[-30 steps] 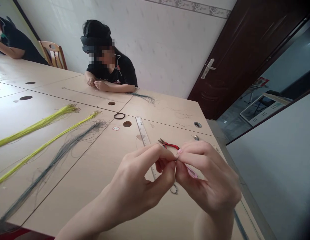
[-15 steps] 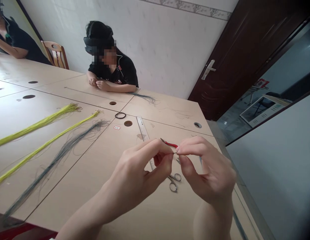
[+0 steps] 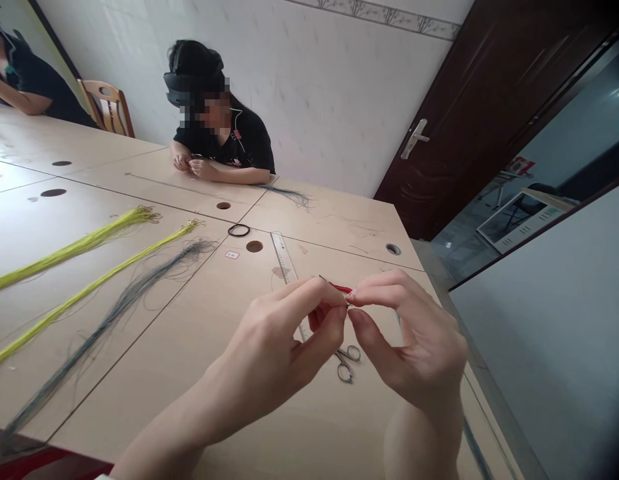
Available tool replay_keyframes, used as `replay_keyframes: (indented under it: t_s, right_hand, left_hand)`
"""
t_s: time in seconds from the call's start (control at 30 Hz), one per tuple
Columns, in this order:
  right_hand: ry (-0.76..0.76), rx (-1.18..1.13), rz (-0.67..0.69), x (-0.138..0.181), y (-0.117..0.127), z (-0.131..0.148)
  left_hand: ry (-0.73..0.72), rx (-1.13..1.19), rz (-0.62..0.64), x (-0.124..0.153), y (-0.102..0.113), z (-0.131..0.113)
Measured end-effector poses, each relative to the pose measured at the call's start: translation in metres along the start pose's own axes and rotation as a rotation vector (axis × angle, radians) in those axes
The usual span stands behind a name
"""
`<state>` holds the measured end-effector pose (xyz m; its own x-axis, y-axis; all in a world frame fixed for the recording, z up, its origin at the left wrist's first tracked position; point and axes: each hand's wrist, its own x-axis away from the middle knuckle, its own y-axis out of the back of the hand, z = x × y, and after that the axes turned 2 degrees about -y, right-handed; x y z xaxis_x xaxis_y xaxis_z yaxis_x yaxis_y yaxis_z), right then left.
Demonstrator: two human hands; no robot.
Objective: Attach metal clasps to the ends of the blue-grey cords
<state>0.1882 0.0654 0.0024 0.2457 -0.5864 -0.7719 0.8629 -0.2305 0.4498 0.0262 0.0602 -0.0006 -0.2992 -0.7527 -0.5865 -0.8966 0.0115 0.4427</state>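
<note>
My left hand (image 3: 279, 353) and my right hand (image 3: 414, 340) meet fingertip to fingertip above the wooden table (image 3: 189, 373). Both pinch something tiny at the point where the index fingers and thumbs touch; it is too small to name. A grey cord (image 3: 472, 443) trails down past my right wrist. Small silver scissors (image 3: 346, 363) lie on the table just under my hands. Red-handled pliers (image 3: 334, 287) lie behind my fingers, mostly hidden. A clear ruler (image 3: 284, 260) runs away from my left hand.
Two yellow cord bundles (image 3: 84, 247) and a grey thread bundle (image 3: 114, 307) lie at the left. A black ring (image 3: 238, 230) sits beside a cable hole (image 3: 254, 246). A person in black (image 3: 224, 143) sits across the table, another at far left. A dark door (image 3: 464, 113) stands at right.
My right hand has turned and opened its lower fingers, so the scissors beneath now show. The pinch between both hands has stayed at the same place.
</note>
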Motion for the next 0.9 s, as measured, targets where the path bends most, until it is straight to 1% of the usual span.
replay_keyframes:
  t_s: [0.13, 0.3, 0.47, 0.7, 0.9]
  right_hand:
    - [0.053, 0.039, -0.009, -0.0005, -0.0002, -0.0003]
    - [0.138, 0.152, -0.033, -0.0002, -0.0026, -0.0017]
    - [0.2, 0.197, -0.049, 0.0034, -0.0059, -0.0021]
    - [0.214, 0.24, -0.054, 0.0037, -0.0044, -0.0038]
    - [0.254, 0.284, -0.097, 0.0025, -0.0061, -0.0061]
  left_hand:
    - [0.002, 0.009, -0.003, 0.0002, -0.0008, 0.0007]
    - [0.018, 0.049, 0.022, 0.0002, -0.0019, 0.0016]
    - [0.013, 0.104, 0.015, -0.0004, -0.0024, 0.0008]
    - [0.009, 0.117, 0.005, 0.001, -0.0034, 0.0019]
    - [0.033, 0.148, 0.0, -0.001, -0.0058, 0.0046]
